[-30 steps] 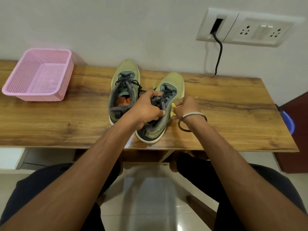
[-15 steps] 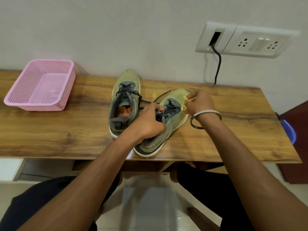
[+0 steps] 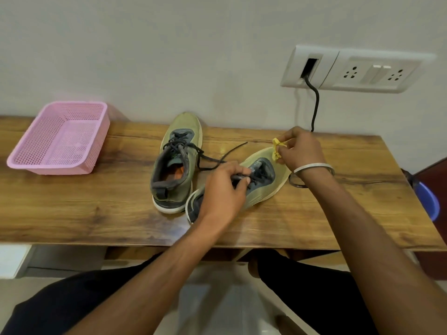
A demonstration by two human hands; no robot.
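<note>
Two olive-green sneakers with dark laces sit on the wooden table (image 3: 72, 213). The left sneaker (image 3: 177, 163) stands upright with its toe to the wall. The right sneaker (image 3: 260, 182) lies angled toward the right. My left hand (image 3: 223, 192) rests over its opening and pinches the dark laces (image 3: 242, 176) at the tongue. A loose lace end (image 3: 232, 151) trails across the table between the shoes. My right hand (image 3: 301, 148) hovers by the toe of the right sneaker, pinching a small crumpled yellow piece (image 3: 277, 147).
A pink perforated basket (image 3: 60, 139) stands at the table's back left. A socket panel (image 3: 350, 68) on the wall has a black cable (image 3: 314, 105) hanging down behind the table. A blue object (image 3: 428, 201) sits off the table's right end.
My right hand carried the yellow piece away from the laces, up and right past the shoe's toe. The right sneaker turned to point more to the right. The left hand stayed on the laces.
</note>
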